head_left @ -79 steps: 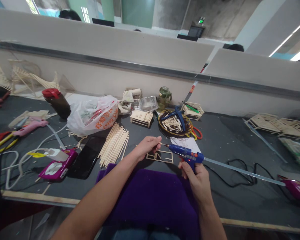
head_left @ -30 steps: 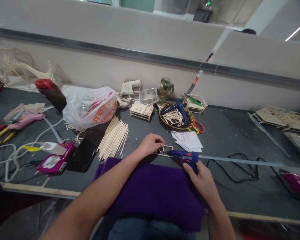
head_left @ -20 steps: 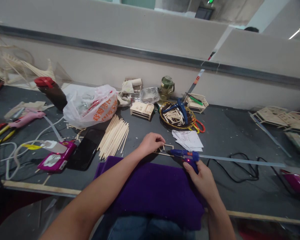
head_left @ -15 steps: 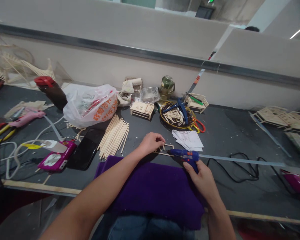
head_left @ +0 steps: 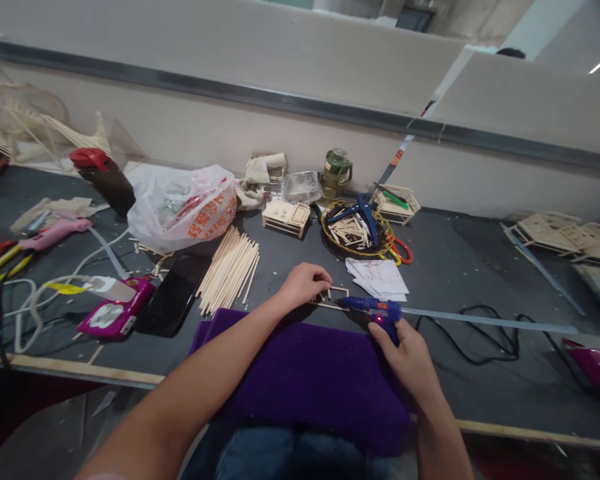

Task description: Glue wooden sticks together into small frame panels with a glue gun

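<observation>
My right hand (head_left: 405, 350) is wrapped round the grip of a blue hot glue gun (head_left: 383, 311), which points left and shows a small red light. A long clear glue stick (head_left: 485, 321) sticks out of its back. The gun's nozzle is over the right part of a small wooden stick frame (head_left: 331, 306) lying on the table. At the frame's left side my left hand (head_left: 304, 287) is closed in a pinch, with a short wooden stick (head_left: 329, 293) at its fingertips. The hand hides the frame's left part. A purple cloth (head_left: 310, 387) lies in front.
Left of my hands are a pile of wooden sticks (head_left: 230, 270), a black phone (head_left: 175, 293) and a magenta power strip (head_left: 115, 310). Behind stand a basket (head_left: 330, 247), papers (head_left: 380, 279) and a small wooden model (head_left: 286, 219). A black cable (head_left: 480, 360) curls at right.
The whole view has shifted slightly. Both hands, the glue gun and the frame keep nearly the same positions relative to each other.
</observation>
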A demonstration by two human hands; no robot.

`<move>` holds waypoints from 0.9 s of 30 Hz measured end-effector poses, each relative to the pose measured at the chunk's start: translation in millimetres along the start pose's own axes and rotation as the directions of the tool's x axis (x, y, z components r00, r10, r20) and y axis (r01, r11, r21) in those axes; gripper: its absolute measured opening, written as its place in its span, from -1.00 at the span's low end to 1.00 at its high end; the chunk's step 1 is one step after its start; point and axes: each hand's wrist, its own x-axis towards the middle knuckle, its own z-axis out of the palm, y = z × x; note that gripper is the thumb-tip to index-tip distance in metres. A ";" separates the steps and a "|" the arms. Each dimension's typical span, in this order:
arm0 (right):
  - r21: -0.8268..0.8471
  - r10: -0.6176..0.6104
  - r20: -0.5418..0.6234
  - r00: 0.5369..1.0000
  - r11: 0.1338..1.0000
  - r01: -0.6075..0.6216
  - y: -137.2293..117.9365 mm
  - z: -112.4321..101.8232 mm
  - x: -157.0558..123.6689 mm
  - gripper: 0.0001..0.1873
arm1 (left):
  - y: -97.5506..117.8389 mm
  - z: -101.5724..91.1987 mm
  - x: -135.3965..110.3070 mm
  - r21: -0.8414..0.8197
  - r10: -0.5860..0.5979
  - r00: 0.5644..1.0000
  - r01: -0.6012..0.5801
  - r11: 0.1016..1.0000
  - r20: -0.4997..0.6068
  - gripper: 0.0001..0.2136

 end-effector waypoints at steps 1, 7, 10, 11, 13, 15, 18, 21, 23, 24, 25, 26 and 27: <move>0.003 0.001 -0.002 1.000 1.000 -0.001 0.0 0.1 -0.1 -0.57 | -0.1 0.1 0.1 0.000 -0.002 1.000 0.002 1.000 0.000 -0.85; 0.009 0.019 0.004 1.000 1.000 -0.019 -2.7 -0.5 -0.8 -0.57 | -0.4 2.7 0.7 -0.017 -0.006 1.000 0.006 1.000 0.011 -0.86; 0.009 0.019 0.000 1.000 1.000 -0.019 -4.3 -1.1 -1.0 -0.57 | -0.4 4.1 0.7 -0.013 -0.003 1.000 0.003 1.000 0.018 -0.86; 0.005 0.016 -0.003 1.000 1.000 -0.016 -4.6 -1.3 -1.0 -0.57 | -0.5 4.5 0.7 -0.011 -0.002 1.000 0.002 1.000 0.021 -0.86; -0.008 0.012 -0.003 1.000 1.000 -0.012 -4.6 -1.5 -1.0 -0.57 | -0.6 5.3 0.7 -0.009 0.002 1.000 -0.001 1.000 0.026 -0.86; -0.021 0.011 0.002 1.000 1.000 -0.011 -4.1 -1.5 -1.0 -0.56 | -0.6 6.0 0.6 -0.008 0.008 0.999 -0.007 1.000 0.032 -0.85; -0.014 -0.001 0.001 1.000 1.000 0.001 -3.1 -1.2 -1.1 -0.54 | -0.3 7.1 0.5 -0.007 0.004 0.999 -0.004 1.000 0.054 -0.85; -0.010 0.000 0.008 1.000 1.000 0.000 -2.9 -1.1 -1.2 -0.53 | 0.5 7.6 0.1 0.000 0.000 0.998 0.000 1.000 0.070 -0.84; -0.005 0.005 0.012 1.000 1.000 -0.005 -3.5 -1.3 -1.2 -0.53 | 1.4 7.4 -0.3 0.018 -0.002 0.997 0.000 1.000 0.075 -0.83; 0.000 0.006 0.013 1.000 1.000 -0.006 -3.9 -1.5 -1.2 -0.53 | 1.9 7.3 -0.5 0.031 -0.004 0.997 0.002 1.000 0.078 -0.83; 0.004 0.007 0.013 1.000 1.000 -0.008 -4.3 -1.7 -1.2 -0.52 | 2.5 7.1 -0.8 0.044 -0.007 0.997 0.003 0.999 0.081 -0.83; 0.007 0.010 0.015 1.000 1.000 -0.011 -4.7 -1.9 -1.2 -0.52 | 3.0 6.9 -1.0 0.056 -0.010 0.997 0.006 0.998 0.082 -0.82; 0.011 0.015 0.018 1.000 1.000 -0.015 -5.0 -2.1 -1.2 -0.51 | 3.5 6.8 -1.3 0.067 -0.014 0.997 0.008 0.998 0.082 -0.82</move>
